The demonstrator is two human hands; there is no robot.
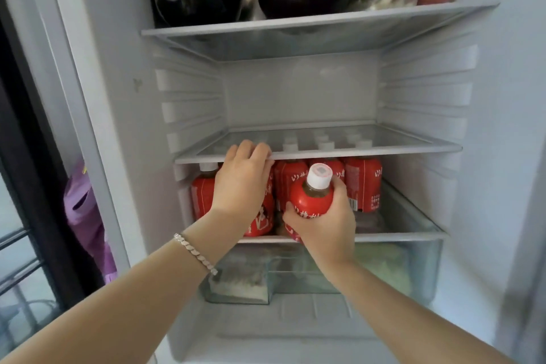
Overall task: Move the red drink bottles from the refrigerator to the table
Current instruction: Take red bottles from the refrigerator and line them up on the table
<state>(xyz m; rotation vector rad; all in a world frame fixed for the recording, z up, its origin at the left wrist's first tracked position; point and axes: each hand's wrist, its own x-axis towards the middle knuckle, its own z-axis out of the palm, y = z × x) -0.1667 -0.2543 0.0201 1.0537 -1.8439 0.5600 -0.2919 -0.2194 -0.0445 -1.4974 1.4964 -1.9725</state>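
My right hand [322,224] grips one red drink bottle [310,201]; I pull it straight out. My left hand [243,183] hooks over the glass shelf [384,148] edge, steadying me.

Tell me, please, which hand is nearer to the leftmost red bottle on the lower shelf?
Left. The left hand sits right beside the leftmost red bottle, overlapping its right edge; the right hand is farther right, holding another bottle.

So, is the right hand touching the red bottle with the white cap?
Touching. The head view shows the right hand wrapped around the body of the tilted red bottle, fingers pressed on its red label, with no gap visible.
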